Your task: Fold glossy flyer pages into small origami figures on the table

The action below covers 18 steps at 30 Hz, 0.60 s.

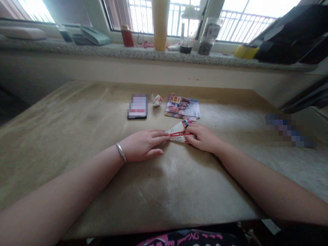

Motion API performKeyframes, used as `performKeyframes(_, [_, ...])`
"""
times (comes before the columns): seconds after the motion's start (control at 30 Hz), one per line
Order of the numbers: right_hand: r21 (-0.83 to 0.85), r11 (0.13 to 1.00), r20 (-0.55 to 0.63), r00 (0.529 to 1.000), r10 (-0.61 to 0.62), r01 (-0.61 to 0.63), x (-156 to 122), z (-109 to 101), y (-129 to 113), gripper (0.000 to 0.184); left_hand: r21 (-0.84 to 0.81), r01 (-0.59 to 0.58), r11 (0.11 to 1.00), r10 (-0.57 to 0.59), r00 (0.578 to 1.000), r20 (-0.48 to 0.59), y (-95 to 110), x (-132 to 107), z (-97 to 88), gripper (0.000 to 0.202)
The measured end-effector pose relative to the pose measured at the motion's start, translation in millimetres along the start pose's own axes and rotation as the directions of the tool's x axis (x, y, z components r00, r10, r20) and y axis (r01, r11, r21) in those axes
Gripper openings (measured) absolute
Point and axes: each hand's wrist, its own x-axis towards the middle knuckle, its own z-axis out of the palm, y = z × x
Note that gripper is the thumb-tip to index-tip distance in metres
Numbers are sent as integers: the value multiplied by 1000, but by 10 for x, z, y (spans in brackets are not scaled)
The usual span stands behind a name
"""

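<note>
A piece of folded printed paper (176,130), white with red edges and a dark picture at its far corner, lies on the table between my hands. It is folded into pointed, triangular flaps. My left hand (145,145), with a silver bangle at the wrist, lies flat with its fingers stretched out. Its fingertips touch the paper's left point, and the thumb stands apart. My right hand (203,136) has its fingers curled onto the right end of the paper, thumb near the lower flap. Part of that end is hidden under the fingers.
Beyond my hands lie a phone (138,106), a crumpled paper (156,100) and a stack of colourful printed sheets (183,106). A blurred-out object (290,130) is at the table's right. Bottles and a red jar (127,36) line the windowsill (97,51).
</note>
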Motion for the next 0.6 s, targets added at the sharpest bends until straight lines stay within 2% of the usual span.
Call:
performKeyframes(0.07, [29, 1000, 6, 1000, 6, -6, -19, -26, 13, 15, 8, -3, 1000, 3, 1000, 1, -9, -8, 4, 56])
performKeyframes(0.17, [165, 981, 25, 995, 100, -102, -55, -51, 42, 17, 36, 2, 999, -3, 1000, 22, -18, -19, 18, 63])
performKeyframes(0.27, [426, 878, 87, 976, 200, -218, -94, -55, 88, 21, 72, 11, 997, -16, 998, 67, -2, -21, 37, 70])
performKeyframes(0.33, [528, 805, 106, 961, 255, -271, -113, -54, 128, 21, 86, 24, 996, -33, 994, 101, 22, -14, 49, 72])
performKeyframes(0.47, [470, 819, 55, 937, 346, -330, -121, -58, 181, 22, 97, 51, 994, -64, 988, 140, 67, 8, 70, 71])
performKeyframes(0.6, [271, 883, 3, 918, 397, -383, -93, -67, 129, 17, 109, 34, 993, -47, 991, 125, 73, 26, 70, 68])
